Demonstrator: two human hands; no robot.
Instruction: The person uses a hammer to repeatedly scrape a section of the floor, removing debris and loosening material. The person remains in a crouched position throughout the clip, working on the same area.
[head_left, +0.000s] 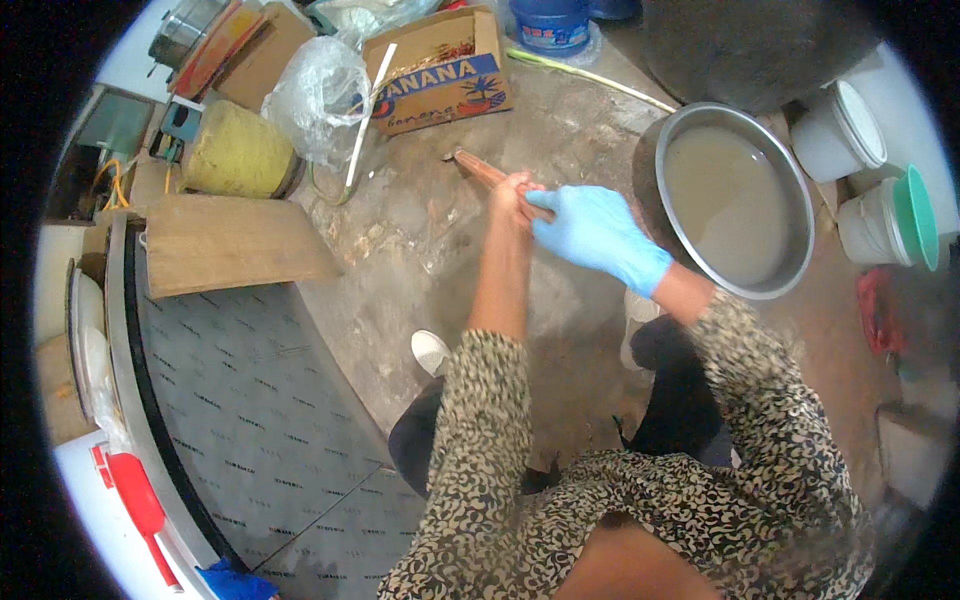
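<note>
My bare left hand (517, 196) is closed around a reddish-brown, wooden-looking stick (480, 167) at chest-front height over the concrete floor. A small dark tip shows at the stick's far end; I cannot tell what it is. My right hand (589, 231), in a light blue disposable glove, grips the near end just beside the left hand. The fingers hide the middle of the stick. To the right of the gloved hand stands a large steel basin (731, 202) of cloudy, brownish water.
A cardboard banana box (442, 94), a clear plastic bag (319, 97) and a white stick (367, 124) are ahead. A blue water jug (551, 26) stands behind a pale green stalk (577, 71). White buckets (832, 139) line the right; a grey panel (277, 420) lies left.
</note>
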